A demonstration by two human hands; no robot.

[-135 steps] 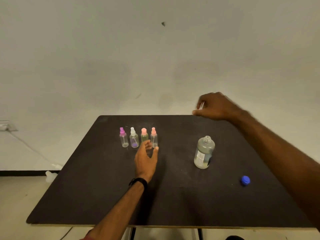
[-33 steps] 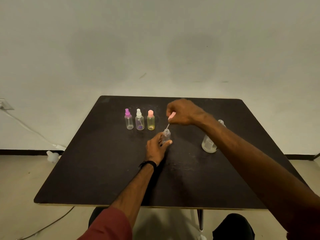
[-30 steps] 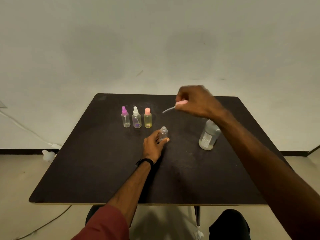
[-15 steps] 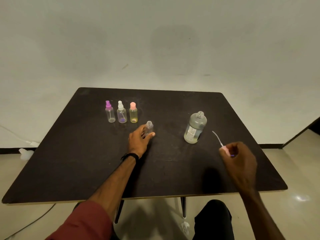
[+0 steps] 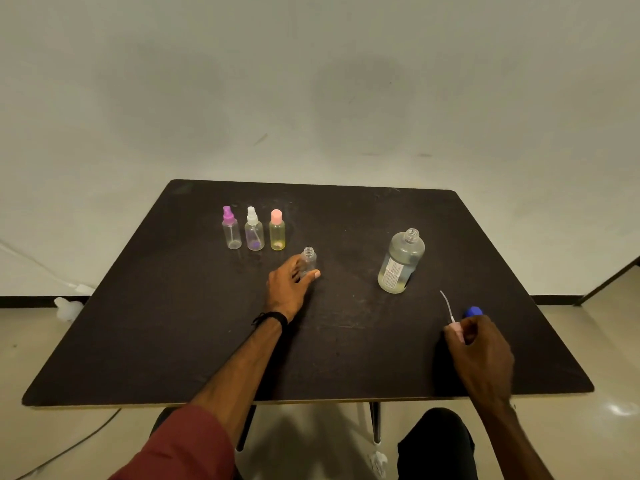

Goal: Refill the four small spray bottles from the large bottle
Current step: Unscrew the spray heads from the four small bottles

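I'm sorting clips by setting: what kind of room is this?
Probably a bare indoor workroom or test space, not a home kitchen: a plain pale wall, one dark table holding only bottles, and a shiny hard floor.

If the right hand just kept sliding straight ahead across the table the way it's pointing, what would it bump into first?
Most likely the blue cap, lying right beyond the right hand, which holds the pink sprayer. The large bottle stands farther on and to the left, though depth is hard to judge.
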